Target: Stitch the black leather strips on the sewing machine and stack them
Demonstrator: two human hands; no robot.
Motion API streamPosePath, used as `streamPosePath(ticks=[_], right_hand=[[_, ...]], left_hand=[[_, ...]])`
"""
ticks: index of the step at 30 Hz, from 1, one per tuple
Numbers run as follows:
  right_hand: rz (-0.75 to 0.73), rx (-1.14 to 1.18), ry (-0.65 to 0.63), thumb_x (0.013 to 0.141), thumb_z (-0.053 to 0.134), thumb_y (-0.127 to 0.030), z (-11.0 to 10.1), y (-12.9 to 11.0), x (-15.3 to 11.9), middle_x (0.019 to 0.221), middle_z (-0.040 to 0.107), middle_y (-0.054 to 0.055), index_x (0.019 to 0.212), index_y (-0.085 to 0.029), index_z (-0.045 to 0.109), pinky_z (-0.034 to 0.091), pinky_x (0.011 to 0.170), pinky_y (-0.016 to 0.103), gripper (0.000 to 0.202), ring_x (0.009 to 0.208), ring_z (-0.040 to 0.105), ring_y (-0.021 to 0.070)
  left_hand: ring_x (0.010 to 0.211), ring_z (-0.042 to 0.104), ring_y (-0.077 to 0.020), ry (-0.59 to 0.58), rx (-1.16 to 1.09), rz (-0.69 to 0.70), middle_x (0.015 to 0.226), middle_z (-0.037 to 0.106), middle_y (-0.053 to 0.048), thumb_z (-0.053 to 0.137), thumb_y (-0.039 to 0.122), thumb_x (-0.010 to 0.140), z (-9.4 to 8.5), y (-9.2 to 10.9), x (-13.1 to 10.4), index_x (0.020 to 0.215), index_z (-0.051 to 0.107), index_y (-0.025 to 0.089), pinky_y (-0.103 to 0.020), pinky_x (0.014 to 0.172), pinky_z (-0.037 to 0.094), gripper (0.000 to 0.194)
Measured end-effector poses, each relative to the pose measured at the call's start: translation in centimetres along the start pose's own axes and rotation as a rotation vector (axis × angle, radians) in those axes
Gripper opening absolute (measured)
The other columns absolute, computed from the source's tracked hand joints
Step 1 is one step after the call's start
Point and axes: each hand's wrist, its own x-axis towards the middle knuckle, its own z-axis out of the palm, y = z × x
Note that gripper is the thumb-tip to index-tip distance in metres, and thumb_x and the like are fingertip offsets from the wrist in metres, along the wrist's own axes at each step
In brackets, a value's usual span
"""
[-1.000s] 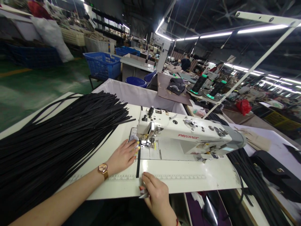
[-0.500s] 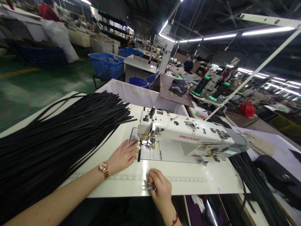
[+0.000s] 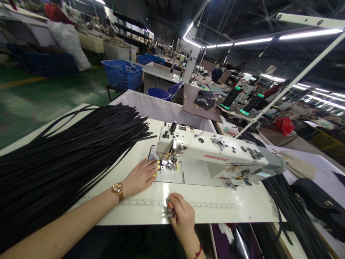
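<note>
My left hand (image 3: 141, 177) lies flat beside the presser foot (image 3: 167, 164) of a white sewing machine (image 3: 207, 151), its fingers stretched toward the needle area. Whatever is under those fingertips is hidden. Near the front edge of the white machine table (image 3: 221, 214), my right hand (image 3: 183, 216) is closed around a small metal tool (image 3: 170, 211) that looks like thread snips, mostly covered by the fingers. To the left of the machine, a large bundle of thin black straps (image 3: 81, 154) spreads over the table, with loose ends pointing toward the machine head.
A printed ruler scale (image 3: 212, 204) runs along the table front. Behind the machine stand black thread cones (image 3: 231, 99) and a brown board with a black bag (image 3: 205, 99) on it. More black straps (image 3: 293, 212) hang at the right. A blue basket (image 3: 122, 75) stands beyond.
The black strip that stuck out below my left fingers no longer shows. Both hands have shifted very slightly left in the view. A person in the right background now shows more.
</note>
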Motion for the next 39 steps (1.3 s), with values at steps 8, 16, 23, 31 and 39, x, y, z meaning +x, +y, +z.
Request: streamPosePath(ticks=[8,16,23,31,39], right_hand=[[0.011,0.034,-0.013,0.092,0.046,-0.014,0.0,0.0,0.0,0.111,0.069,0.01,0.113,-0.02,0.061,0.056,0.075,0.032,0.027,0.095,0.068,0.0221],[0.02,0.045,-0.011,0.092,0.048,-0.015,0.0,-0.1,0.2,0.108,0.07,0.01,0.111,-0.02,0.061,0.055,0.073,0.03,0.024,0.091,0.068,0.0209],[0.02,0.049,-0.022,0.093,0.048,-0.016,-0.1,-0.2,0.3,0.109,0.069,0.01,0.111,-0.02,0.061,0.055,0.072,0.03,0.022,0.093,0.067,0.0212],[0.045,0.047,-0.036,0.094,0.047,-0.016,-0.2,-0.4,0.3,0.109,0.069,0.01,0.11,-0.02,0.062,0.055,0.072,0.029,0.023,0.093,0.067,0.0206],[0.052,0.034,-0.05,0.092,0.046,-0.014,-0.1,-0.3,0.4,0.109,0.069,0.01,0.111,-0.02,0.062,0.055,0.073,0.03,0.026,0.091,0.067,0.0214]], left_hand=[[0.136,0.041,-0.0292,-0.003,-0.02,-0.02,0.142,0.054,-0.01,0.047,0.029,0.096,0.8,-0.8,0.3,0.136,0.053,0.02,-0.053,0.114,0.027,0.042],[0.137,0.039,-0.0289,-0.044,-0.006,-0.037,0.146,0.05,-0.009,0.045,0.032,0.097,1.0,-0.8,0.4,0.138,0.05,0.019,-0.053,0.115,0.026,0.044],[0.138,0.038,-0.0281,-0.06,0.013,-0.044,0.145,0.05,-0.01,0.044,0.034,0.098,1.1,-0.9,0.6,0.138,0.05,0.018,-0.053,0.115,0.025,0.044],[0.138,0.038,-0.0288,-0.039,-0.051,-0.034,0.146,0.049,-0.01,0.046,0.034,0.097,1.2,-1.2,0.4,0.137,0.051,0.02,-0.053,0.115,0.024,0.043],[0.106,0.061,-0.0261,0.111,-0.247,-0.047,0.115,0.067,-0.013,0.04,0.017,0.096,-0.6,-4.5,4.5,0.106,0.068,0.015,-0.048,0.1,0.043,0.03]])
